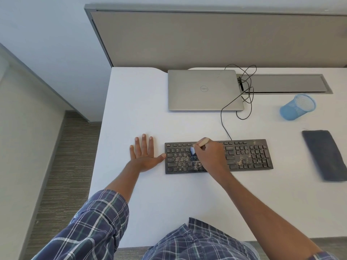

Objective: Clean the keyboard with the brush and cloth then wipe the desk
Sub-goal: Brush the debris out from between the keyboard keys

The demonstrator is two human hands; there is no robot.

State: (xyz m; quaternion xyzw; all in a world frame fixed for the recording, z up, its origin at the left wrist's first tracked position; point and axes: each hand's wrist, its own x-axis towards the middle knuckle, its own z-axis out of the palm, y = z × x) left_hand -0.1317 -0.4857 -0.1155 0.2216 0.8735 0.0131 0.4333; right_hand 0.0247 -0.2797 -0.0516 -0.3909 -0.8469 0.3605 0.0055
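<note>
keyboard mid-desk, crumbs on keys | my right hand closed round brush, bristles down on left keys | left hand flat, fingers spread, thumb against keyboard end, I judge to brace it | cloth waits right

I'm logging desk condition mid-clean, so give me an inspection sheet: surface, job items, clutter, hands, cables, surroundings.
Surface: white desk, no crumbs visible off the keyboard.
Job's things: black keyboard speckled with debris; brush bristles on the left-centre keys; dark cloth lying flat to the right, untouched.
Clutter: closed laptop; blue mesh pen cup, tipped over.
Hands: left hand flat on the desk, thumb at the keyboard's left edge; right hand gripping the brush.
Cables: black cable runs from the keyboard and loops beside the laptop.
Surroundings: grey partition; carpet.
</note>
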